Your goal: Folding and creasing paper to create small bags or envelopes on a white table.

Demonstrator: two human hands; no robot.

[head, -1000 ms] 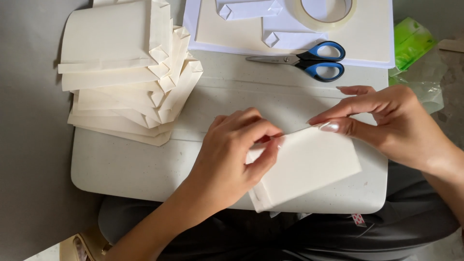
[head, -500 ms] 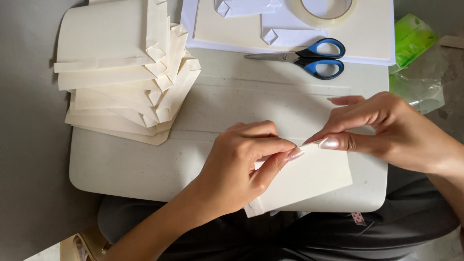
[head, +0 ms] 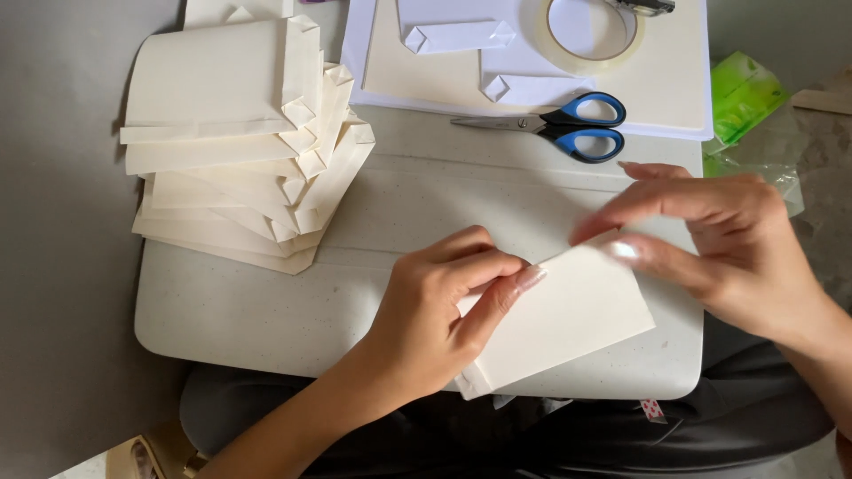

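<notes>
Cream folded paper piece (head: pixel 568 315), rectangular, flat, lying tilted on the near part of the white worktop (head: pixel 266 315), its lower left corner reaching over the near edge. Surface plain and smooth, with a narrow folded strip showing at the lower left corner.

Left hand (head: pixel 435 324) resting on the left end of the paper, fingers curled and closed on that edge, thumb stretched along the top with its nail near the upper edge. Right hand (head: pixel 719 244) at the upper right corner of the paper, forefinger and thumb drawn close together over that corner, somewhat blurred; cannot tell whether pinching the corner or merely just above it. Paper thus spanning between both hands, mostly uncovered in the middle.

Farther back on the left, a fanned stack of similar cream folded pieces (head: pixel 240 142), well apart from both hands. Blue-handled scissors (head: pixel 555 129) lying beyond the hands, blades pointing left, beside a large white sheet (head: pixel 683 80) carrying a roll of clear tape (head: pixel 590 31) and two small folded white strips (head: pixel 457 35). Green packet (head: pixel 741 93) at the right edge, near the right hand but not touching.
</notes>
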